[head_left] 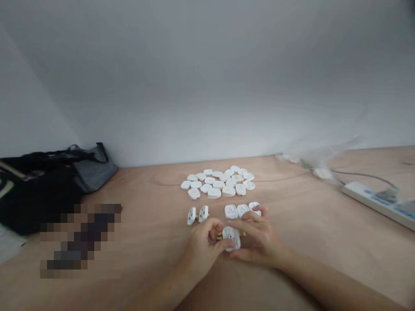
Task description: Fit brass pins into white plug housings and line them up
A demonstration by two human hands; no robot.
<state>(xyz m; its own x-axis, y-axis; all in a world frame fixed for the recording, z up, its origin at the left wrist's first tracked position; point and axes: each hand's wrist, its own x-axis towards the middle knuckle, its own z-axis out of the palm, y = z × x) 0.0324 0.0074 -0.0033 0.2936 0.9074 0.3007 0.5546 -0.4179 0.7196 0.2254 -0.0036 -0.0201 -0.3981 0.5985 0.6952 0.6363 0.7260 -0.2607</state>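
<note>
Between my hands is a white plastic socket plate with slots in its face, tilted up from the table. Brass-coloured metal shows at its left edge. My left hand pinches the plate, thumb across its lower front. Around its right side curls my right hand, the index finger along the top and the thumb by the bottom edge. This hand's other fingers reach over a row of three similar white pieces, partly covering the right one. Left of these, two white pieces with brass parts stand on edge.
Farther back lies a loose cluster of several white plastic pieces. A white power strip with a grey cable and clear plastic wrap are on the right. A black bag and a pixelated dark patch occupy the left.
</note>
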